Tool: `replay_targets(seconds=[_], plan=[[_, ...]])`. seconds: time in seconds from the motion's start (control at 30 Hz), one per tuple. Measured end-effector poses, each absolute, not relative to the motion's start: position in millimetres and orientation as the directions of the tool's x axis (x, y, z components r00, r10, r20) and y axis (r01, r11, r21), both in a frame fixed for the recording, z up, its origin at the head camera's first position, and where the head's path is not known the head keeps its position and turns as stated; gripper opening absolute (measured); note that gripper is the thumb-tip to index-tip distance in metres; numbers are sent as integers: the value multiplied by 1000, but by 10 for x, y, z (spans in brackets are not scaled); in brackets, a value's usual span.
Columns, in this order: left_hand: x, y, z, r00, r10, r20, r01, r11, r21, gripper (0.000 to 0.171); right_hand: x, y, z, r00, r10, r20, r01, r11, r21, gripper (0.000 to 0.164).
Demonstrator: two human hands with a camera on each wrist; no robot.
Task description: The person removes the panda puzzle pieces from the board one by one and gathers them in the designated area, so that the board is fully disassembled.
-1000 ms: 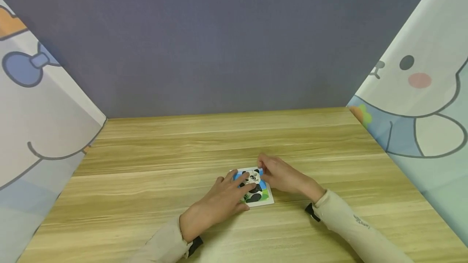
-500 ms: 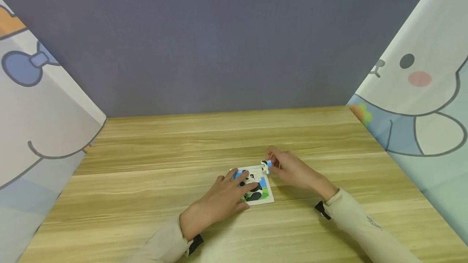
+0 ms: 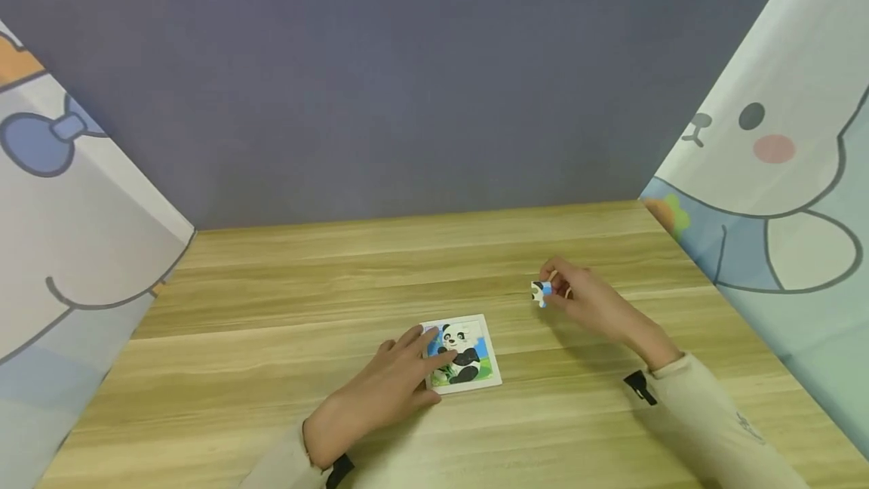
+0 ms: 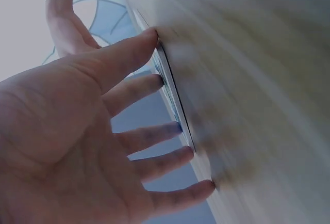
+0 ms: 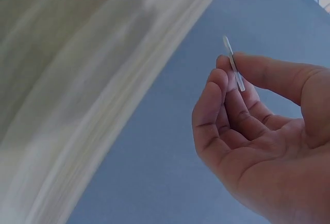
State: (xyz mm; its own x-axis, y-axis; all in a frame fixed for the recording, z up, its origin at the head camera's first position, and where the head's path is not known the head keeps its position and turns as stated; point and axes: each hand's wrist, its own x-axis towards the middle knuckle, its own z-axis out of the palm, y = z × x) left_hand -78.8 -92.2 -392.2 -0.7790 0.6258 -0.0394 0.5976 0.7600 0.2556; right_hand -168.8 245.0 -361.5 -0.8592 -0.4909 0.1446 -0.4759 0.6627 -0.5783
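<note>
A square panda jigsaw puzzle (image 3: 468, 359) in a white frame lies flat on the table. At its upper right corner, a plain white patch shows where the picture is interrupted. My left hand (image 3: 376, 395) rests over the puzzle's left side with spread, fairly straight fingers; in the left wrist view the fingertips (image 4: 170, 128) touch the thin frame edge (image 4: 178, 102). Off to the right and farther back, my right hand (image 3: 597, 308) pinches a small jigsaw piece (image 3: 541, 292) with black, white and blue print. The right wrist view shows that piece (image 5: 239, 81) edge-on between thumb and fingertips, above the table.
The wood-grain table (image 3: 305, 278) runs back to a dark grey wall panel (image 3: 421, 81). Cartoon-printed panels (image 3: 781, 195) stand along both sides. A black strap end (image 3: 640, 387) hangs at the right wrist.
My right hand has lifted the jigsaw piece from the puzzle's upper right corner and carried it right and away. The left hand stays on the puzzle, which appears slightly shifted in view.
</note>
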Motion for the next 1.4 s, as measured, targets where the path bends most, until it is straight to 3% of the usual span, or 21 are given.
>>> replay_targets(seconds=[0.2,1.03,1.4], plan=[[-770,-1011,-3895,-796,601,-69,563,778,278,56,-1726,2566,-3573,-861,-485,155,-479,670,-567,21],[-817,-1070,-3920,-791,610,-43,573,763,298,56,-2089,3167,-3862,-905,-424,-45,-318,741,-592,23],[-824,-1076,-3938,-792,610,-24,576,760,301,55,-2063,3108,-3828,-905,-424,-22,-359,792,-493,22]])
